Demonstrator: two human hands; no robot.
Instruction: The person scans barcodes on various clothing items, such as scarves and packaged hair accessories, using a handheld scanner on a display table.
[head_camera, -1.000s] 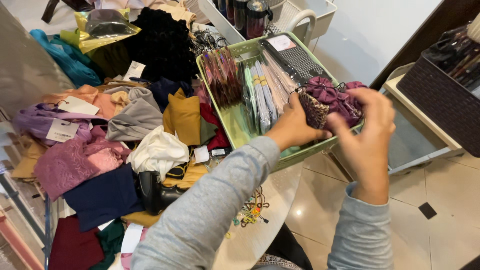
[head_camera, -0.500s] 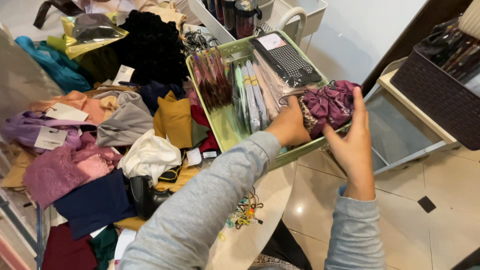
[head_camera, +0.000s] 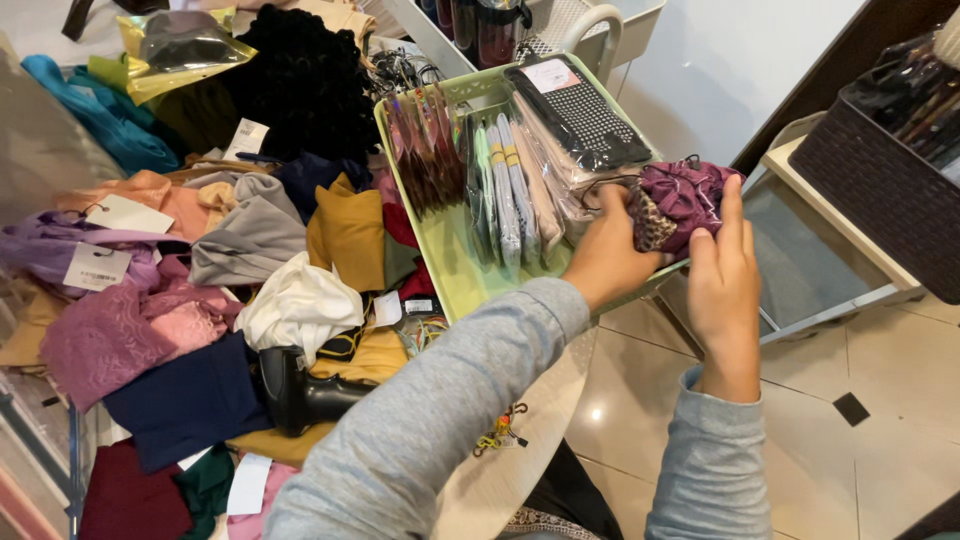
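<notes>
Head view: a table (head_camera: 520, 440) heaped with folded fabrics (head_camera: 200, 300) is seen, with a green tray (head_camera: 455, 270) of packets at its right edge. Over the tray's right corner, a bundle of purple scrunchies (head_camera: 685, 200) is gripped between the left hand (head_camera: 605, 255) and right hand (head_camera: 725, 275), fingers closed around it.

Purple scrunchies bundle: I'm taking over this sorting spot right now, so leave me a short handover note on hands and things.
Left hand and right hand both have a grip on the purple scrunchies bundle, at the near right corner of the green tray.
Tray already holds upright packets and a black dotted packet.
Bundle is not yet let go.
Loose clothes lie heaped to the tray's left.
</notes>
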